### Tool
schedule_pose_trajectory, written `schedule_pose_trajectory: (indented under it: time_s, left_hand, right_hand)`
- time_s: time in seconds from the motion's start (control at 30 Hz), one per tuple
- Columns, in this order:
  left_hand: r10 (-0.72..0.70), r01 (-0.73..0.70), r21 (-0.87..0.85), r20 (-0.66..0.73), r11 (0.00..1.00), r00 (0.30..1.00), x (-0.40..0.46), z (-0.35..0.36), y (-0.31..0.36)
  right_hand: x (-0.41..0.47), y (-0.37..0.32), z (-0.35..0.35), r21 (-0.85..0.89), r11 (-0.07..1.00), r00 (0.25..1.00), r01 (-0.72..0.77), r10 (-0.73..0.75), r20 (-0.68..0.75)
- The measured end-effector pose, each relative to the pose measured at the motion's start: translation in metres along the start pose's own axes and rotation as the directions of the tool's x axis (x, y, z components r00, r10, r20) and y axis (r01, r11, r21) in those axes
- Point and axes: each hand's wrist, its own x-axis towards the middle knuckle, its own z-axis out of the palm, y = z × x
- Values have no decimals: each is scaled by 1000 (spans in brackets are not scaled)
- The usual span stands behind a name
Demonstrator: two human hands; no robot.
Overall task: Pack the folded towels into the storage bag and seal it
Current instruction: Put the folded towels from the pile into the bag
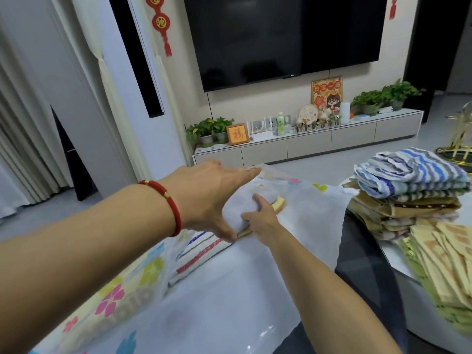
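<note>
Towels going into the storage bag (301, 215).
Both my hands work at its mouth: left hand (214, 198) spread flat on the white flap, right hand (260, 215) gripping a yellow towel (279, 202); folded towels (408, 185) stacked right.

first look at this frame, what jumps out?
Two bare forearms reach into the middle, the left hand and the right hand pressing on a translucent flower-printed storage bag, a yellow towel peeking out by the right hand. At the right edge stands a stack of folded towels, striped blue on top. A red bracelet rings the left wrist, and a big dark TV fills the wall behind.
</note>
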Motion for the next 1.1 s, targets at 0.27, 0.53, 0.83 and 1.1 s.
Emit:
schedule_pose_trajectory:
  time_s: [0.27,0.53,0.83,1.1]
  left_hand:
    - [-18,19,-35,16,999,1000,2,5,3]
    - [-23,22,-53,-21,998,1000,-2,20,21]
    - [-12,8,-157,-20,988,1000,2,47,62]
    - [-46,48,-179,14,983,999,-10,60,74]
  right_hand:
    - [-6,-5,-12,-312,945,989,99,-128,-74]
    - [-108,-16,-85,-664,669,936,333,-321,147]
    - [-184,-39,-329,-923,359,793,-136,-520,-319]
    - [-172,-38,-391,-808,315,812,-498,-159,-562]
